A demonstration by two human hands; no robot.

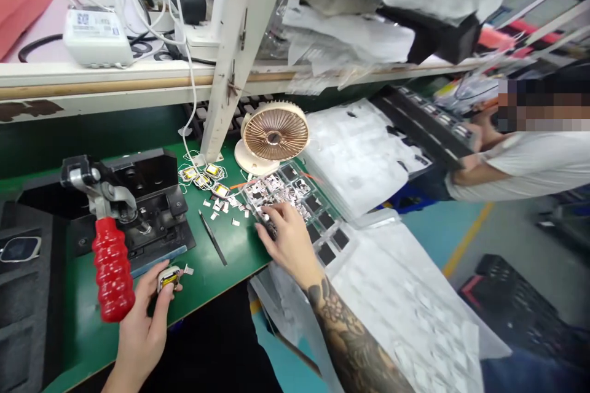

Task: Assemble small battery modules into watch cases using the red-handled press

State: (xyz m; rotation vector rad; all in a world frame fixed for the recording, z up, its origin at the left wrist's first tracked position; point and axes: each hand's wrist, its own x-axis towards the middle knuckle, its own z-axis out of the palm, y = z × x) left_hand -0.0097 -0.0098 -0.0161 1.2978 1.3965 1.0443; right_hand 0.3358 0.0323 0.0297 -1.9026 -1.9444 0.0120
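My left hand (150, 313) is closed around a small watch case (168, 280), whose open inside shows a yellow part. A small pale piece (188, 269) is at its right, by my fingertips. My right hand (290, 239) reaches over the near-left side of a clear compartment tray (334, 230) of small white and dark parts. Its fingers are curled toward the thumb around something dark that I cannot make out. Between the hands, tweezers (212, 238) lie on the green mat. Small white pieces (224, 206) and yellow-faced modules with wires (201, 180) are scattered behind them.
A toggle clamp press with a red handle (112, 270) stands at left, beside a dark foam tray (21, 295) holding a watch. A beige fan (275, 132) sits at the shelf post (244, 31). Plastic-wrapped trays (359, 153) lie right. Another person's arm (498, 169) holds a black tray.
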